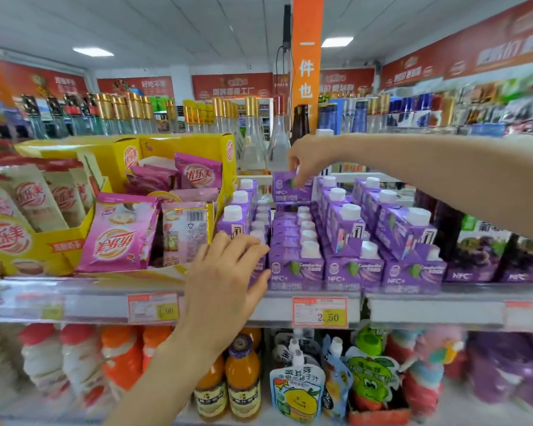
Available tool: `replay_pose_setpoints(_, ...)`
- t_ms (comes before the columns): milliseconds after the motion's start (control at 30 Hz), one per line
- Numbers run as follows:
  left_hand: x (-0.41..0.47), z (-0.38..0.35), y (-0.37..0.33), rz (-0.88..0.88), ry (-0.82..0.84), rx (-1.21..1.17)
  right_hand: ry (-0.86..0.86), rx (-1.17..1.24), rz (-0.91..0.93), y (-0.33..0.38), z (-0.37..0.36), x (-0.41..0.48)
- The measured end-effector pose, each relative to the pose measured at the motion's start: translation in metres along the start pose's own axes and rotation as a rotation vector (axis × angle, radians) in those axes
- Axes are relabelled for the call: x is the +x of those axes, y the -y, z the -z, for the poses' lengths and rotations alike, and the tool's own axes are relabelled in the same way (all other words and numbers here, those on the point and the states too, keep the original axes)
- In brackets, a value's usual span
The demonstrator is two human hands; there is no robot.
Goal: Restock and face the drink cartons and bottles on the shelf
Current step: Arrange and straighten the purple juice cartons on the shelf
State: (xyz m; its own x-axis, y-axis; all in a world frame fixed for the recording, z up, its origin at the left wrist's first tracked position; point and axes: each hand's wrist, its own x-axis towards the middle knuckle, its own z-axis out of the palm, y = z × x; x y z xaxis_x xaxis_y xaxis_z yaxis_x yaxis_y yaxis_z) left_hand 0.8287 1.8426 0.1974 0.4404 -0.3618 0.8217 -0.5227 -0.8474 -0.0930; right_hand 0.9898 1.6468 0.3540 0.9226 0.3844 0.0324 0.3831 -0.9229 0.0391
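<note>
Far left on the shelf (90, 302) stand yellow display boxes (105, 158) packed with milk-tea sachets. Pink sachets (120, 235) lean against the front of the next box over. Behind them, on the top of the unit, runs a row of clear bottles with gold caps (130, 115).

Next comes the left hand (228, 278), reaching up from below. Its fingers lie over the top of the front carton in the leftmost purple column and its thumb is spread against that carton's face. The hand hides most of the carton, so I cannot tell whether it grips or only rests there.

The purple cartons (296, 265) fill the middle of the shelf in several columns, white caps up, stacked in tiers on some columns, with the front ones at the shelf edge. Under them hangs a price tag (320, 312) reading 2.50.

At the back of this block the right hand (305, 161) comes in from the right. Its fingertips are closed on the top of a raised carton (290, 189), which sits above the rows with its front facing outward.

To the right stand dark grape-print cartons (477, 256). On the shelf below, orange juice bottles (242, 379) sit under the left hand, and cartoon-printed pouches (296, 392) stand beside them.
</note>
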Motion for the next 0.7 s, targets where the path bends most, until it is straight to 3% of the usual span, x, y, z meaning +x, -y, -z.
replay_pose_setpoints(700, 0.008, 0.005, -0.009, 0.058, 0.057, -0.077, 0.157, -0.048, 0.0, 0.003, -0.026, 0.022)
